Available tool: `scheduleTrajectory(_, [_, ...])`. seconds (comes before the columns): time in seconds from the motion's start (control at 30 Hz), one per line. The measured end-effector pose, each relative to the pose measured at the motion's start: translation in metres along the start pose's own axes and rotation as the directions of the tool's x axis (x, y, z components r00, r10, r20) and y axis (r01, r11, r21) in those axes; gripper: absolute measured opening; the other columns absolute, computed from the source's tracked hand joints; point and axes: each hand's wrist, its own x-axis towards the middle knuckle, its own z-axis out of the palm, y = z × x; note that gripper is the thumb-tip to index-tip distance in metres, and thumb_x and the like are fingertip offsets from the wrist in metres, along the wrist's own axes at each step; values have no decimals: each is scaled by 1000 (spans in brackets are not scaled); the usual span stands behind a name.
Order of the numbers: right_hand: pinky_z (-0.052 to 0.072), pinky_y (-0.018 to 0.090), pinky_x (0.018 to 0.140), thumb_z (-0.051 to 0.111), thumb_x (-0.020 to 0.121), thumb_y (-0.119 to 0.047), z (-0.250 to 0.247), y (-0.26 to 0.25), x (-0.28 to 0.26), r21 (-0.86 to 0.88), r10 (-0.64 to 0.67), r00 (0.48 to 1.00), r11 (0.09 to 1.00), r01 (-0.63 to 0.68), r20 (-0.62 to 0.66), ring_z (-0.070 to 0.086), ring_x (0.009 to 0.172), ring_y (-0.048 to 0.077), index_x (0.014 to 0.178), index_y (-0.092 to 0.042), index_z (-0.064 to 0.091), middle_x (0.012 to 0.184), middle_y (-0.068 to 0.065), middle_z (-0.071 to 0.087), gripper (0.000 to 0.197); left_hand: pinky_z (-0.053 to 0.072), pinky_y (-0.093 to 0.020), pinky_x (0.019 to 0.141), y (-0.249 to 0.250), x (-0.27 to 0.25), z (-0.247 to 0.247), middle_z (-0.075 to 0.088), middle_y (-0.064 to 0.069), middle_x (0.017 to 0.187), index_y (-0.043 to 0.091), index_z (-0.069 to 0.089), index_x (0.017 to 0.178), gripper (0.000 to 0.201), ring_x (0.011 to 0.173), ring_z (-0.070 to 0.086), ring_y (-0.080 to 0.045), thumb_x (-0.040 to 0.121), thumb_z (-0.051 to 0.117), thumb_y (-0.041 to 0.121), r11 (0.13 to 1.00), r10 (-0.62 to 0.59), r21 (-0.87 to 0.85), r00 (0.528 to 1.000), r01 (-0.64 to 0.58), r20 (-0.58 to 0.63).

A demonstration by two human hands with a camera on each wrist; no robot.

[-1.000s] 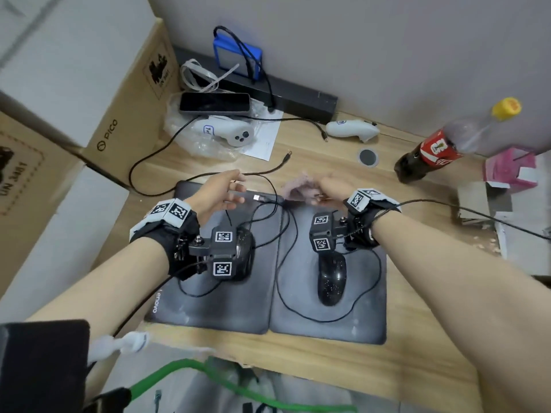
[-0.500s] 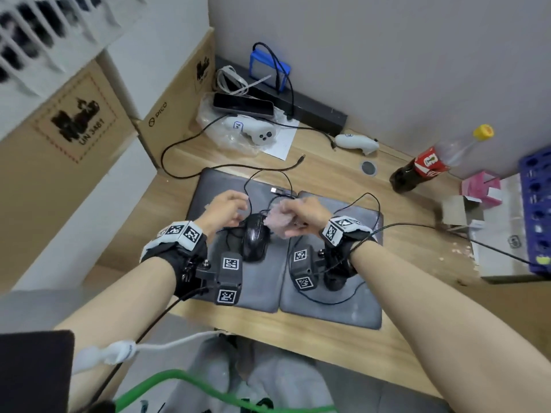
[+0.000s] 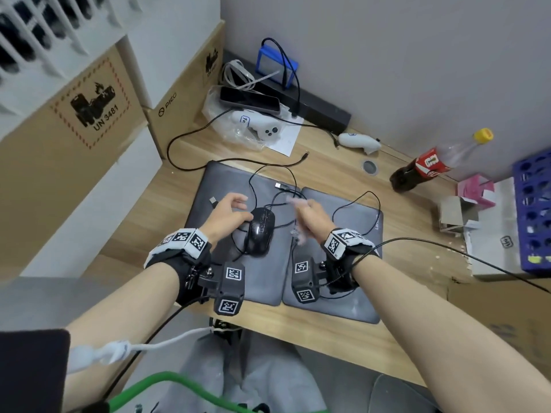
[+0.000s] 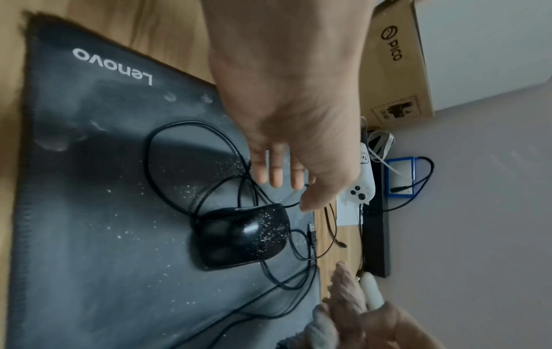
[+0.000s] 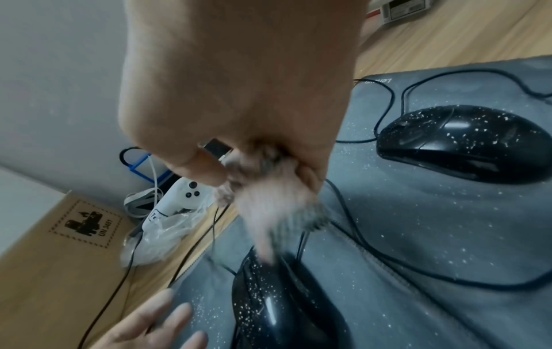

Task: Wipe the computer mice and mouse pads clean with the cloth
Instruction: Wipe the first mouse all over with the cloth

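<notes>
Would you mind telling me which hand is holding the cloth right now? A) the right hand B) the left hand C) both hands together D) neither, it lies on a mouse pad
A: the right hand has its fingers curled round the bunched pinkish cloth above the left mouse, while the left hand reaches toward that mouse with straight fingers and holds nothing.

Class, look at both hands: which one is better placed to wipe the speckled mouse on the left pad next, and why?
Right. The right hand grips the cloth just above the left mouse; the left hand holds nothing, open beside it.
</notes>
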Motion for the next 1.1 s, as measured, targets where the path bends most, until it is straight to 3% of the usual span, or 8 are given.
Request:
scheduleTrajectory(0.07, [41, 28, 60, 46, 77, -30, 9, 3, 8, 2, 87, 996, 996, -87, 9, 45, 55, 11, 126, -1, 54, 61, -6, 49, 58, 41, -14, 73, -4, 1, 0, 49, -1, 123, 15, 45, 134, 55, 97, 52, -11, 86, 67, 2, 994, 45, 94, 998, -48, 31])
scheduleTrajectory(0.13, [45, 34, 65, 41, 67, -29, 17, 9, 16, -55, 135, 991, 989, -136, -22, 49, 63, 22, 132, 5, 48, 66, 11, 51, 73, 41, -21, 93, -9, 3, -1, 41, -3, 131, 16, 35, 144, 75, 121, 44, -16, 80, 73, 2, 968, 93, 223, 991, -112, 96])
scheduleTrajectory(0.23, [45, 45, 90, 45, 88, -5, 22, 13, 14, -178, 84, 994, 982, -71, 68, 57, 103, 39, 115, 7, 59, 104, 32, 59, 33, 33, -44, 113, -15, 5, -1, 34, -6, 143, 22, 22, 151, 106, 135, 32, -26, 66, 84, 9, 895, 122, 404, 975, -189, 186])
scheduleTrajectory(0.3, [53, 40, 76, 51, 87, -2, 17, 17, 6, -173, 57, 996, 984, -45, 63, 62, 92, 31, 101, -9, 54, 96, 16, 60, 16, 28, -46, 115, -16, 7, 1, 29, -7, 150, 25, 15, 153, 118, 137, 27, -29, 61, 89, 17, 826, 143, 506, 961, -248, 238])
scheduleTrajectory(0.4, [45, 26, 50, 58, 89, -8, 10, 22, 1, -127, 27, 997, 992, -17, 79, 53, 61, 14, 115, -14, 40, 73, 2, 51, 32, 27, -41, 114, -15, 11, 6, 27, -8, 153, 25, 12, 154, 124, 139, 25, -29, 58, 91, 27, 653, 192, 662, 925, -369, 327])
scheduleTrajectory(0.6, [44, 22, 46, 63, 89, -11, -7, 32, -3, -123, 37, 995, 992, -26, 92, 51, 56, 11, 106, -13, 50, 72, 1, 53, 21, 25, -45, 113, -19, 17, 26, 25, -5, 155, 22, 5, 155, 132, 142, 23, -28, 56, 90, 39, 371, 156, 820, 899, -437, 408])
scheduleTrajectory(0.93, [45, 19, 43, 63, 91, -13, -21, 55, -5, -96, 96, 984, 992, -83, 147, 56, 53, 13, 105, -10, 50, 75, 4, 58, 19, 23, -45, 114, -25, 22, 41, 20, -6, 155, 23, -1, 156, 133, 143, 21, -28, 57, 89, 33, 192, 162, 879, 897, -437, 411])
scheduleTrajectory(1.1, [43, 18, 51, 63, 90, -18, -25, 54, -8, -154, 10, 995, 988, 5, 101, 52, 59, 10, 103, -17, 57, 72, -3, 56, 14, 26, -45, 111, -16, 20, 40, 32, -9, 148, 26, 0, 155, 135, 136, 30, -31, 53, 88, 36, 262, 179, 861, 899, -435, 399])
